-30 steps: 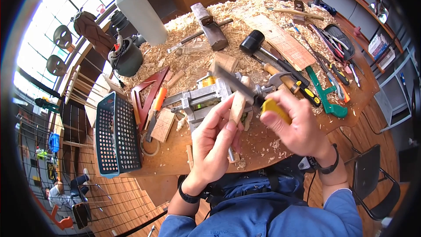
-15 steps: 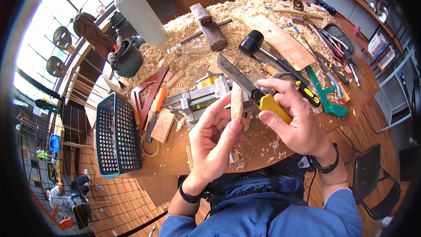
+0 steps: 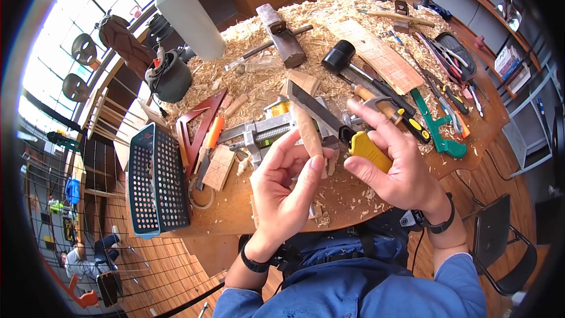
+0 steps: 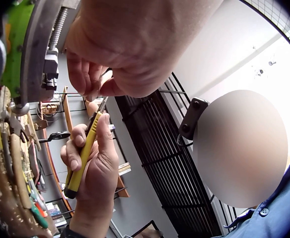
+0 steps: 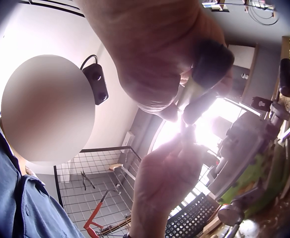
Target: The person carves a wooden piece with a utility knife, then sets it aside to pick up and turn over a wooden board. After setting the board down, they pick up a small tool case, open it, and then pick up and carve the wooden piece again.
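My left hand (image 3: 283, 191) pinches a small carved piece of pale wood (image 3: 307, 132) between thumb and fingers, its top leaning away to the left. To its right, my right hand (image 3: 403, 171) grips a yellow utility knife (image 3: 368, 152), the index finger sticking out straight. The long grey blade (image 3: 321, 113) points up and left, crossing close by the upper end of the wood in the head view. From the left wrist, the knife's yellow handle (image 4: 85, 158) shows in the right palm. A metal vise (image 3: 268, 138) sits just beyond the left hand.
Wood shavings (image 3: 253, 35) cover the far bench. A wooden plane (image 3: 285, 44), a black mallet (image 3: 338, 57) and a green-handled saw (image 3: 438, 132) lie on it. A perforated basket (image 3: 158, 182) stands at the left edge, beside a red set square (image 3: 197, 129).
The wood piece has turned in the left fingers, its top swinging to the left. The knife blade drew off to the wood's right side and now lies across by its tip. The right index finger has straightened.
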Demonstrator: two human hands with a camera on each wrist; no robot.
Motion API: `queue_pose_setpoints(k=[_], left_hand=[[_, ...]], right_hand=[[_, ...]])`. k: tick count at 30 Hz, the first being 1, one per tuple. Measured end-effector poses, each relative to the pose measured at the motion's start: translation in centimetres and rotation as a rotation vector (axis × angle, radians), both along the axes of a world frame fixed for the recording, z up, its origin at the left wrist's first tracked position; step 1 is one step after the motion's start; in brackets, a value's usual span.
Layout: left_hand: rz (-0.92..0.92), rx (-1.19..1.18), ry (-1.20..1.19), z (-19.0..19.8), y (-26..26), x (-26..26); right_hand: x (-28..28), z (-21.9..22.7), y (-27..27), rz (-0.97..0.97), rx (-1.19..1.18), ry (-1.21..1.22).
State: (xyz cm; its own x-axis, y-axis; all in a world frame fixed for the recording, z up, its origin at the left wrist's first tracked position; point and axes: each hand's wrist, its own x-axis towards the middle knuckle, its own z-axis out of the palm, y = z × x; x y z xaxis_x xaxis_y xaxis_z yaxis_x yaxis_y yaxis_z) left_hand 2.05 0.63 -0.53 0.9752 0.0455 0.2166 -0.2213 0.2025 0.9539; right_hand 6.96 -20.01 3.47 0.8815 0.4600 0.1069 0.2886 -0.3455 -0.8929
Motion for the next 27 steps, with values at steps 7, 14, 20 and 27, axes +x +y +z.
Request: queue_pose_setpoints(k=[7,14,20,27], left_hand=[[-0.026,-0.161,-0.009,0.1,-0.9,0.2],[0.038,-0.064,-0.036,0.1,-0.6,0.7],[0.285,0.723,-0.001,0.7,0.9,0.3],[0.357,0.864,-0.417,0.9,0.7,0.7]], right_hand=[[-0.3,-1.4,1.0,0.014,0.119,-0.212],[0.0,-1.8,0.3,-0.029,0.137,-0.178],[-0.1,-0.9,0.3,-0.268,0.307,-0.022],[-0.1,-0.6,0.1,-0.254,0.33,0.057]])
